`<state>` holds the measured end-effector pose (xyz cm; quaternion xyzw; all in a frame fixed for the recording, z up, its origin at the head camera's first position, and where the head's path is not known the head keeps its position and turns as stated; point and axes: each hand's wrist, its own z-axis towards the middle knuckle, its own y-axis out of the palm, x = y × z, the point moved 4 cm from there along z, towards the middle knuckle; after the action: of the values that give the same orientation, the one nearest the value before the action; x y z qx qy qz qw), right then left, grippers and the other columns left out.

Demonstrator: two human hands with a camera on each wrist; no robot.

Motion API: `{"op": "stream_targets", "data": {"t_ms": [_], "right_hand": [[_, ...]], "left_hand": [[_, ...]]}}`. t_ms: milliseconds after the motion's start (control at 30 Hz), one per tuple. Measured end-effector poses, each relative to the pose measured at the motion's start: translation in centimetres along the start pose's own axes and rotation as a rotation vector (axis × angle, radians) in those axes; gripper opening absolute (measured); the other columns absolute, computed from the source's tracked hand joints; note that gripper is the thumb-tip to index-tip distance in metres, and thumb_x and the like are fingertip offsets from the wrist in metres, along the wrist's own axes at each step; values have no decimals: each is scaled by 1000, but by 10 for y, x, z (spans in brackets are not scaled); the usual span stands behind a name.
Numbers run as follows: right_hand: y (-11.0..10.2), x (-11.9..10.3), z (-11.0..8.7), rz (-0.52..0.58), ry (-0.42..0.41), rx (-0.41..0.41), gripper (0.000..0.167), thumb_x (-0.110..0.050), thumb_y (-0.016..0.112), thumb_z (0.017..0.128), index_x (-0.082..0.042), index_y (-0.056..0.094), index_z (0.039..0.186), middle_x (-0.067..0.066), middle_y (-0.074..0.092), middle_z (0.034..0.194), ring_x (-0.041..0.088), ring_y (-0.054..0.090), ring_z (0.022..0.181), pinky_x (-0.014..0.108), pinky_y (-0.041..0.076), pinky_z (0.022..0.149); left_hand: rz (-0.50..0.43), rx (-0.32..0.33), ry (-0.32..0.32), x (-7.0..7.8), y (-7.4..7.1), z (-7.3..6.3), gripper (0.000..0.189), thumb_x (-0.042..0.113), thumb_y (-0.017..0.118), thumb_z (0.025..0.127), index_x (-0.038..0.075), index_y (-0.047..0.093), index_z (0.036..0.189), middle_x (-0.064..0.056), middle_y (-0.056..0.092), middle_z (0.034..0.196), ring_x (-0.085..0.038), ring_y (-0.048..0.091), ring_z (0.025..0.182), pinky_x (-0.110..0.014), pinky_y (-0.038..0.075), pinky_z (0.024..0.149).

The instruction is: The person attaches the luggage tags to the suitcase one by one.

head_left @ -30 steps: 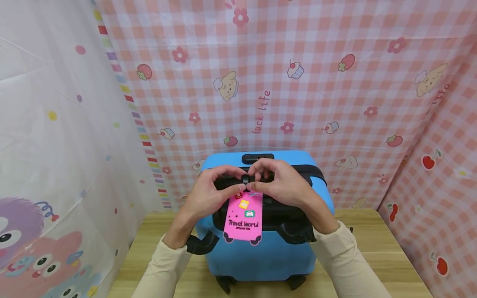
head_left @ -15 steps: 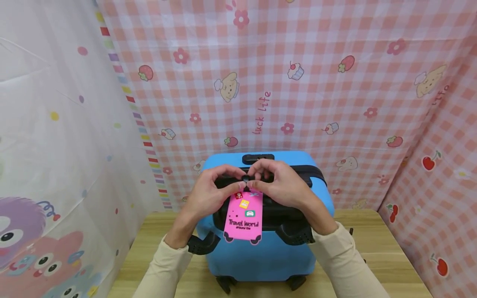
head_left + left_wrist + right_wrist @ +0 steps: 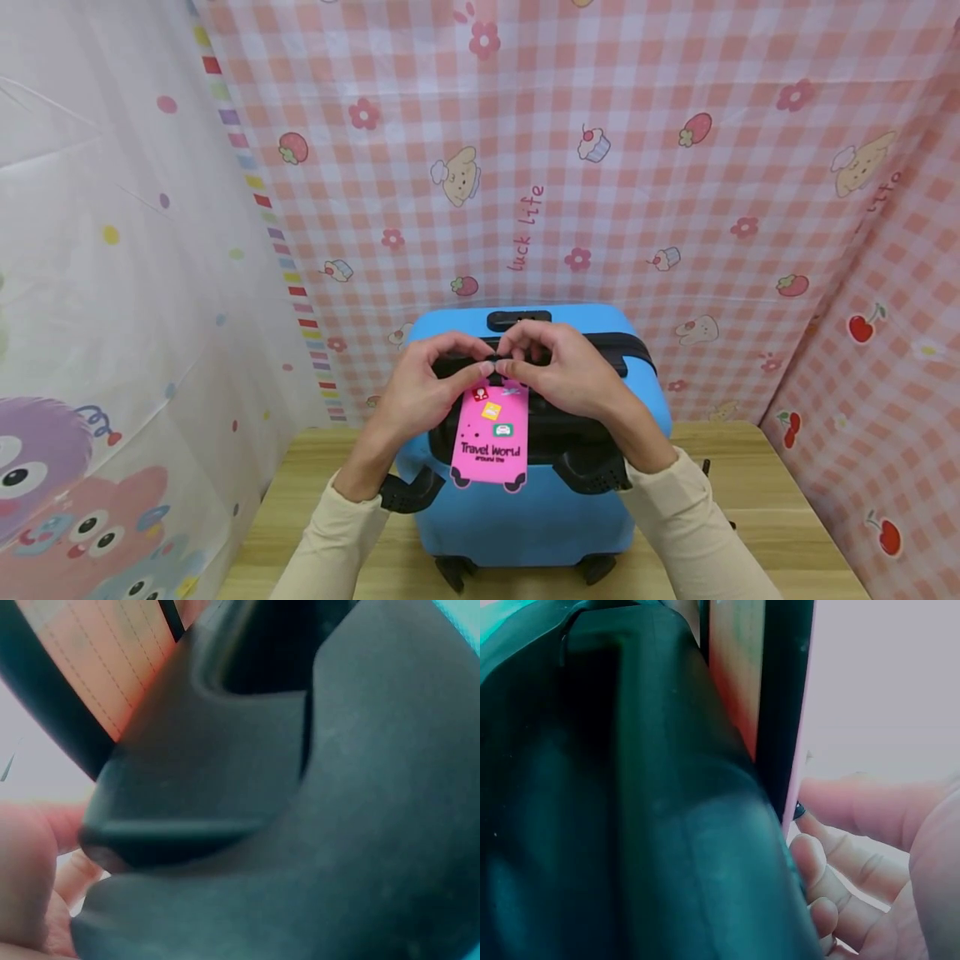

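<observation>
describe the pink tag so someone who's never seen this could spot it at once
Start with the bright blue suitcase on the wood-grain surface, then find the black panel on its front. Before that panel is a flat pink tag, itself suitcase-shaped. Its solid pink and "Travel World" lettering set it apart from the blue and black around it.

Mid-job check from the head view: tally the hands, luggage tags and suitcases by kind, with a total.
Hands: 2 (left hand, right hand)
Luggage tags: 1 (pink luggage tag)
Suitcases: 1 (blue suitcase)
Total: 4
</observation>
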<state>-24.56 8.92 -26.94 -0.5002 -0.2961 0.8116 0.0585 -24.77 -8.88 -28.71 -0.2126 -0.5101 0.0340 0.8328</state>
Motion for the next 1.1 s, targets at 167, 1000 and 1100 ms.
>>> {"op": "stream_targets", "data": {"t_ms": [167,1000,1100], "right_hand": [[-1,-1,0,-1,1,-2,6,-13,68,92,-13,66,98,3,57,76,22,52,66,30,42,57],[1,-1,-1,-6,-15,5,4,-15,67,93,-12,67,96,3,55,72,22,51,63,30,40,55],[0,-1,0,-8,-21,7,5,-16,67,94,-11,67,96,2,55,72,22,51,62,30,40,55]], "left_hand": [[12,10,10,1,0,0,14,16,72,91,12,73,105,-2,71,101,-18,64,89,-33,55,74],[58,57,25,2,1,1,8,14,72,91,12,74,98,-1,71,95,-16,64,86,-34,53,76],[55,63,23,2,1,1,7,15,72,91,12,74,97,-1,71,94,-17,64,85,-34,53,75]]}}
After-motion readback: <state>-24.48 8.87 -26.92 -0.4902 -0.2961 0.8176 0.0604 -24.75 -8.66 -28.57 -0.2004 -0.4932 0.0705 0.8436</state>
